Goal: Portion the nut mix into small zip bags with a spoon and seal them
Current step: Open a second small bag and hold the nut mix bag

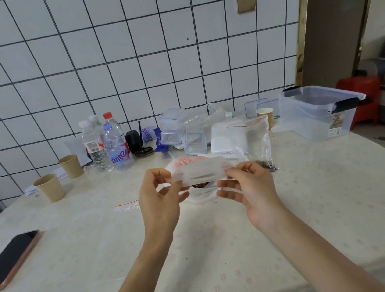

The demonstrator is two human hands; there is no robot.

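Above the table (316,203), the left hand (160,199) and right hand (248,187) pinch opposite ends of a small zip bag (198,172), apparently sealing it; the strip likely needs pressing shut along its length

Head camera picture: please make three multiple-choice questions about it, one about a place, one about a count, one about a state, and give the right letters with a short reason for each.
1. Where does the dark phone lie on the table?
A. near the left edge
B. inside the clear storage box
C. behind the water bottles

2. How many brown paper cups stand on the table?
A. one
B. three
C. five

3. What are the two hands doing?
A. resting flat on the table
B. both pinching one small clear bag, one at each end
C. lifting a bottle

Answers:
1 A: the phone lies flat near the left edge of the table.
2 B: two paper cups stand at the left and a third stands at the back right, near the storage box.
3 B: the left hand and right hand pinch the small bag at opposite ends above the table.
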